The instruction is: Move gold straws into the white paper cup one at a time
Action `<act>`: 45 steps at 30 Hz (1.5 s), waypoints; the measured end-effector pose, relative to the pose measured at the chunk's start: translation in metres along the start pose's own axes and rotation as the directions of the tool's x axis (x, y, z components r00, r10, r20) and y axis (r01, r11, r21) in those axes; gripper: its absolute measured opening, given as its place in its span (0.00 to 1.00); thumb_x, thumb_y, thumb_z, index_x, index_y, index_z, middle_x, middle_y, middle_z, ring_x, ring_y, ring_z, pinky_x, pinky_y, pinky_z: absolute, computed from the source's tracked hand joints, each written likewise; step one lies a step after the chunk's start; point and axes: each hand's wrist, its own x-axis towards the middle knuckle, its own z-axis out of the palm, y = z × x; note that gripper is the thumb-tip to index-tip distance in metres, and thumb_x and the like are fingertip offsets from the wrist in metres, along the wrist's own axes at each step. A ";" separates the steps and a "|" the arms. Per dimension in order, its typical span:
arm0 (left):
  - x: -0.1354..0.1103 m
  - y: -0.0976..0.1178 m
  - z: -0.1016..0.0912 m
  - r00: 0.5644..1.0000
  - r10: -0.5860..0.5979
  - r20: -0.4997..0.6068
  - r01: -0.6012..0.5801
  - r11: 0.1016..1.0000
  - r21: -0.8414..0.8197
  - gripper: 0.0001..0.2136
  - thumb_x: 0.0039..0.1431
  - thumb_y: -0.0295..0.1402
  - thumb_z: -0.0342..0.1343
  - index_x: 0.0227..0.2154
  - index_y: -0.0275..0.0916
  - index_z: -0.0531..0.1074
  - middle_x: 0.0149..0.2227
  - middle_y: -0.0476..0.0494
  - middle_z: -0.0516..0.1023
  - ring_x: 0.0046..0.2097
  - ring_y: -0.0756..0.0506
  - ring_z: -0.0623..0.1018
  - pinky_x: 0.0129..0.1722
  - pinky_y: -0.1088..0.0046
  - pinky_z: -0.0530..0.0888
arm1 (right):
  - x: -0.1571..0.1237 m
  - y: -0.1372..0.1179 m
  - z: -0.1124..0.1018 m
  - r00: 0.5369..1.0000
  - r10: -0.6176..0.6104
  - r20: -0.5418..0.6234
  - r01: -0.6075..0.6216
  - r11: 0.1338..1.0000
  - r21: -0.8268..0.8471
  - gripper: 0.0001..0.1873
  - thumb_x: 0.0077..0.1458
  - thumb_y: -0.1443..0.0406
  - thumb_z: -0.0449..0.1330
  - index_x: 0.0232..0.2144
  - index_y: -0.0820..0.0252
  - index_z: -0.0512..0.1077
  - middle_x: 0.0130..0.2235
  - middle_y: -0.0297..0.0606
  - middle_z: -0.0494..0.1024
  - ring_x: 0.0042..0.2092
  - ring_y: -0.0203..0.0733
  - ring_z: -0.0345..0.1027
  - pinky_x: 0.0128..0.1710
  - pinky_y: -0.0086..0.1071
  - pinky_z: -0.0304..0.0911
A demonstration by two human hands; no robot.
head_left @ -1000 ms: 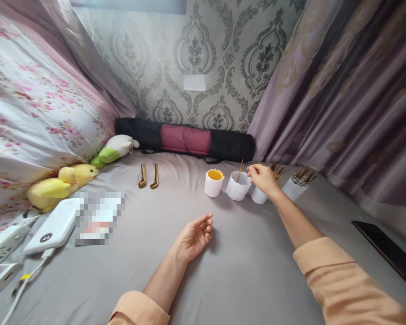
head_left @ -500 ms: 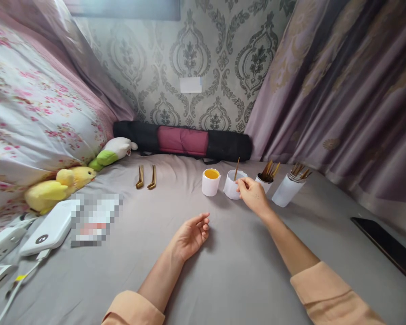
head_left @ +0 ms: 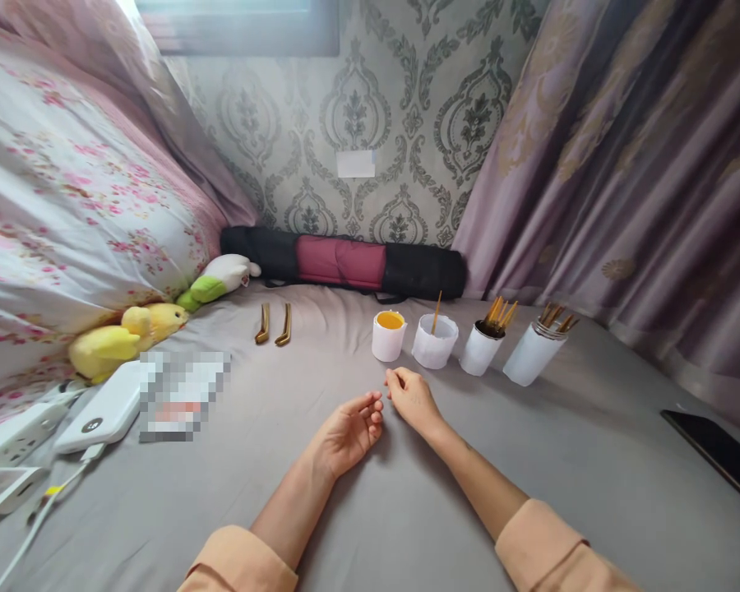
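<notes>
grey bedding (head_left: 222, 485) spreads beneath two nearly touching hands (head_left: 350, 434) (head_left: 413, 399) and four white containers (head_left: 432, 353).

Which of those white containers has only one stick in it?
The second container from the left: one thin stick rises from it. The leftmost shows yellow inside, no stick; the third and fourth each hold several.

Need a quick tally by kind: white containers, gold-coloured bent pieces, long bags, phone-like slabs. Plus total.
White containers: 4
Gold-coloured bent pieces: 2
Black-and-maroon long bag: 1
Dark phone-like slab: 1
Total: 8
</notes>
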 end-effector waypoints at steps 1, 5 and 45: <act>0.000 0.000 0.001 1.000 0.002 -0.001 -0.002 1.000 0.002 0.05 0.51 0.26 0.54 0.32 0.31 0.68 0.25 0.48 0.69 0.23 0.56 0.69 0.21 0.82 0.66 | 0.000 0.002 0.002 1.000 0.001 -0.017 -0.001 1.000 -0.006 0.20 0.56 0.56 0.44 0.24 0.59 0.69 0.21 0.35 0.73 0.23 0.35 0.65 0.24 0.25 0.56; -0.001 0.000 0.002 1.000 0.011 -0.010 -0.011 1.000 0.018 0.05 0.51 0.25 0.54 0.32 0.31 0.68 0.25 0.48 0.69 0.24 0.56 0.69 0.21 0.82 0.66 | -0.004 0.009 0.003 0.999 -0.022 -0.045 0.023 1.000 0.002 0.20 0.56 0.55 0.43 0.24 0.59 0.68 0.24 0.36 0.74 0.24 0.35 0.65 0.24 0.25 0.56; 0.020 0.150 -0.037 0.721 0.641 -0.262 -0.157 0.520 0.840 0.09 0.39 0.26 0.62 0.23 0.32 0.66 0.19 0.47 0.70 0.19 0.55 0.68 0.17 0.81 0.63 | -0.006 0.015 0.006 0.998 -0.044 -0.033 0.044 0.999 0.022 0.19 0.55 0.55 0.44 0.25 0.57 0.69 0.22 0.33 0.73 0.23 0.34 0.62 0.24 0.25 0.53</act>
